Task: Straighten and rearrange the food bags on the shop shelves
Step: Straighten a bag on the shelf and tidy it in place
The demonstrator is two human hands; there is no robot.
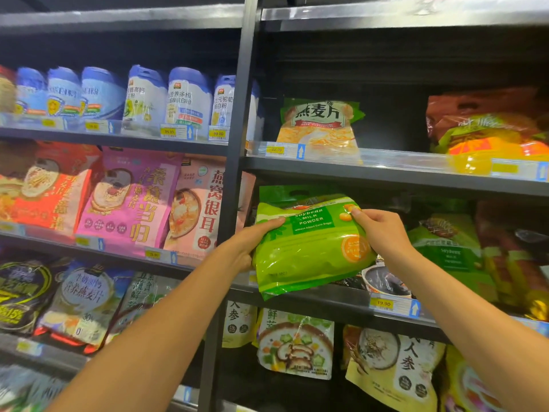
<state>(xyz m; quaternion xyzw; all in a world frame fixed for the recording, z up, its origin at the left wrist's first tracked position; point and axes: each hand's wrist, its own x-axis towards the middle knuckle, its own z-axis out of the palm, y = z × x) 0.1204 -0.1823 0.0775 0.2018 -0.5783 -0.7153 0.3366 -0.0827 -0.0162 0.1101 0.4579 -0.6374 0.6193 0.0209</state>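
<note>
Place: a food shop.
Shelves (pixel 386 173): dark metal racks, several tiers, packed with goods.
Price tags (pixel 218 133): yellow labels on the shelf edges, reading 99.00, 22.90, 19.90.
Goods: printed food bags (pixel 130 200) facing outward in rows.

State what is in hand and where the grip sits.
Green soybean milk powder bag: left hand on its left edge, right hand on its upper right corner.
</note>
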